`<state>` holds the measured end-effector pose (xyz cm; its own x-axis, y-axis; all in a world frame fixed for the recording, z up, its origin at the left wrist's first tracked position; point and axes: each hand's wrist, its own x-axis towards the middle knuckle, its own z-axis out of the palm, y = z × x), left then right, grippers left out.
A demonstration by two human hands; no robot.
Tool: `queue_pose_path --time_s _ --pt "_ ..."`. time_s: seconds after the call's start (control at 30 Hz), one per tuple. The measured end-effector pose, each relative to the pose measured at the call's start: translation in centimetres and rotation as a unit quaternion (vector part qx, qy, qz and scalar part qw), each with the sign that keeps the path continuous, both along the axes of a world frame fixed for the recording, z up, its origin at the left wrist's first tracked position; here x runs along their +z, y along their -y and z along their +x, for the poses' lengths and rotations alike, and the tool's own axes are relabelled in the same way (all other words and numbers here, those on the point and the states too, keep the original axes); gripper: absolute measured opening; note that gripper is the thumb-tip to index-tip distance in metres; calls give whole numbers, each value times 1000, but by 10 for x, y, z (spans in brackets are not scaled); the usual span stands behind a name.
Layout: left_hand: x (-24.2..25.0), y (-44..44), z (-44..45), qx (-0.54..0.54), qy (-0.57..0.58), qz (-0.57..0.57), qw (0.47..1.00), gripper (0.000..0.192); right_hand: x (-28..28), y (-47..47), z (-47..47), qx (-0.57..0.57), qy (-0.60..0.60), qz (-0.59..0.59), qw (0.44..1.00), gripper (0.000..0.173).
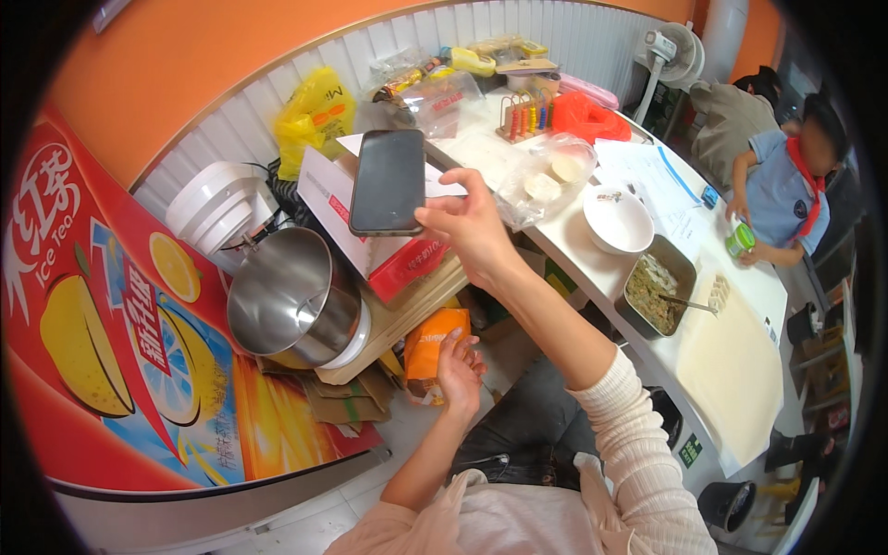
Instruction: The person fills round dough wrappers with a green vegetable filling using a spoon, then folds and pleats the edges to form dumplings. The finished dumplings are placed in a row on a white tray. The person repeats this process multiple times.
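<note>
My right hand [472, 225] grips a dark smartphone [387, 184] by its lower right corner, with the thumb at the edge. The phone's screen looks black. Behind and below it is an open red-and-white carton [409, 267], on a wooden surface. My left hand [459, 368] is lower down, palm up and fingers loosely apart, holding nothing. An orange printed bag [433, 347] is just behind that hand. Left of the carton stands a stand mixer with a white head [218, 205] and a shiny steel bowl [277, 298].
A white table [562, 243] at right holds a white bowl [617, 218], a metal tub of filling [655, 291] with a utensil, a dough sheet [728, 374] and bagged items [548, 180]. A person [784, 180] holds a green-and-white container [740, 239] beyond it. An ice-tea-printed cabinet [139, 298] borders the left.
</note>
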<state>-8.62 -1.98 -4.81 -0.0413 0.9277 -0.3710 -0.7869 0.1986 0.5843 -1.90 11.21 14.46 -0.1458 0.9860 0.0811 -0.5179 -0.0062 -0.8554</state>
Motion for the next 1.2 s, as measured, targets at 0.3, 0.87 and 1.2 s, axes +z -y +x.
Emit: queue_pose_path --time_s 0.3,0.87,1.2 --pt "-2 3 -22 40 -6 11 999 36 -43 -41 -50 -46 166 -21 985 46" --pt "77 -97 -4 -7 -366 266 892 17 -7 113 113 -166 446 195 858 31" --pt "117 -318 161 -154 -711 498 473 18 -28 205 249 -365 374 10 852 22"
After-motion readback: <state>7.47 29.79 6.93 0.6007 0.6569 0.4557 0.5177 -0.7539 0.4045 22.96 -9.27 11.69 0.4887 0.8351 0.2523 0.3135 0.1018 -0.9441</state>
